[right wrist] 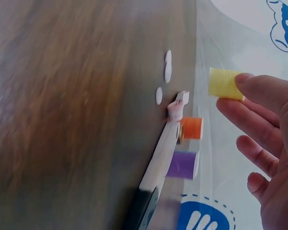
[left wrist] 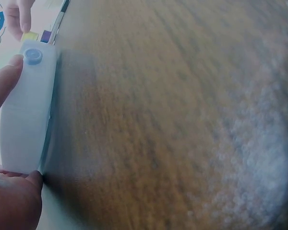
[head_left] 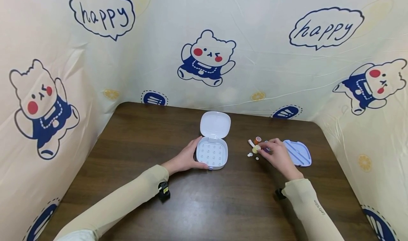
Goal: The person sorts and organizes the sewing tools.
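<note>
A white hinged case (head_left: pixel 211 153) stands on the table with its lid (head_left: pixel 215 124) raised; rows of small pegs line its inside. My left hand (head_left: pixel 186 157) grips the case from its left, the thumb along the front beside the round clasp (left wrist: pixel 33 56). Between thumb and fingers, my right hand (head_left: pixel 276 154) pinches a yellow thread spool (right wrist: pixel 223 83), held off the table. Beyond that hand are an orange thread spool (right wrist: pixel 192 128), a purple thread spool (right wrist: pixel 183 165) and a short white piece (head_left: pixel 251 143). Small white discs (head_left: pixel 250 155) lie nearer the left.
A lavender tray (head_left: pixel 299 153) with slanted ridges lies right of my right hand. In the right wrist view, a narrow pale shape (right wrist: pixel 158 158) with a dark end is unclear. The brown table (head_left: pixel 197 205) is bordered by a printed curtain (head_left: pixel 255 56).
</note>
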A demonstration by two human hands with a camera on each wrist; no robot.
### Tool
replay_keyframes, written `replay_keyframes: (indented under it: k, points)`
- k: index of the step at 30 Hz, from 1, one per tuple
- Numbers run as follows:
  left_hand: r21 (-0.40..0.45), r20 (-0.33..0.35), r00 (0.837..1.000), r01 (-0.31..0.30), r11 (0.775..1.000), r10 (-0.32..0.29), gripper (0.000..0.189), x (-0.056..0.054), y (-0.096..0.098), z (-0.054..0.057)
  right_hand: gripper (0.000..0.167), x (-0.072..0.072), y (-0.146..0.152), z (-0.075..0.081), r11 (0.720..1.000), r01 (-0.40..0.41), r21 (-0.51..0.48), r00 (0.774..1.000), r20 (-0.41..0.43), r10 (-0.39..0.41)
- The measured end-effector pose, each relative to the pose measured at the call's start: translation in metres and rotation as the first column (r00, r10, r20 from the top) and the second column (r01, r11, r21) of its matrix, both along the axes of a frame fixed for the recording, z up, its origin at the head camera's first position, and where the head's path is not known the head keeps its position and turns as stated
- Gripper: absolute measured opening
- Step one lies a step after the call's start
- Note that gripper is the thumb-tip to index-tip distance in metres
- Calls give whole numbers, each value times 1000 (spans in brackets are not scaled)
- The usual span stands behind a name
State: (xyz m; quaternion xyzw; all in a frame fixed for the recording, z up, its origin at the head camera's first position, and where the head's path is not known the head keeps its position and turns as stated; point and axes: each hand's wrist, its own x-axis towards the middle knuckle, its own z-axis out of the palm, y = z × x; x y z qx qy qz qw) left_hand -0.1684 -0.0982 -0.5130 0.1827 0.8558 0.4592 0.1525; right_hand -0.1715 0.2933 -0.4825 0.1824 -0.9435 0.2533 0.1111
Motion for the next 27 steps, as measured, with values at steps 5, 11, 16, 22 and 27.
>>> replay_keyframes:
  k: [5, 11, 16, 22, 27]
  points:
    - [-9, 3, 1000, 0, 1000, 0, 125, 0, 0, 0, 19, -3, -9, 2, 1000, -4, -22, 1000, 25, 5]
    - [-11, 3, 1000, 3, 1000, -3, 124, 0, 0, 1, 19, -6, -18, 5, 999, 11, -49, 996, 93, -6]
    - [-7, -1, 1000, 6, 1000, -6, 124, 0, 0, 0, 20, -7, -25, 7, 995, -12, -96, 993, 115, 23]
    - [4, -15, 1000, 11, 1000, -10, 124, 0, 0, 0, 23, -9, -30, 3, 994, -5, -110, 989, 145, 21]
    - [19, -44, 999, 14, 1000, -14, 123, 0, 0, 1, 24, -10, -36, 2, 991, -8, -136, 988, 152, 29]
